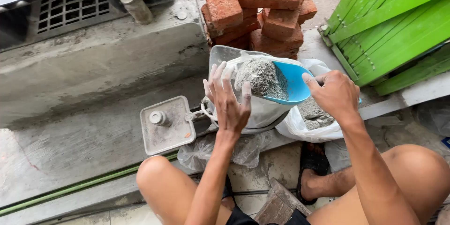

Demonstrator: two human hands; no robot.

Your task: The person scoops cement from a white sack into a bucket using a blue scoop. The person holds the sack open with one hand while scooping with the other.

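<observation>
Nearest the camera, the person's bare knees frame a wooden block (277,201) on the tiled floor, with one sandalled foot (311,173) just beyond it. The left hand (228,101) is spread flat, fingers apart, pressed against the side of a white plastic container (262,112) to steady it; it clamps on nothing. The right hand (335,94) is closed on the handle end of a blue scoop (293,80), though the handle itself is hidden behind the fingers. The scoop is tilted over the container's mouth and carries a heap of grey powder (262,77). Just right of the container, touching it, sits an open white plastic bag (304,129) holding more of the same powder. To the left lies a square lid (165,124) on the concrete step, apparently tethered to the container by a thin strap. Farther back stands a stack of red bricks (260,9), with green slatted panels (398,23) leaning at the right.
</observation>
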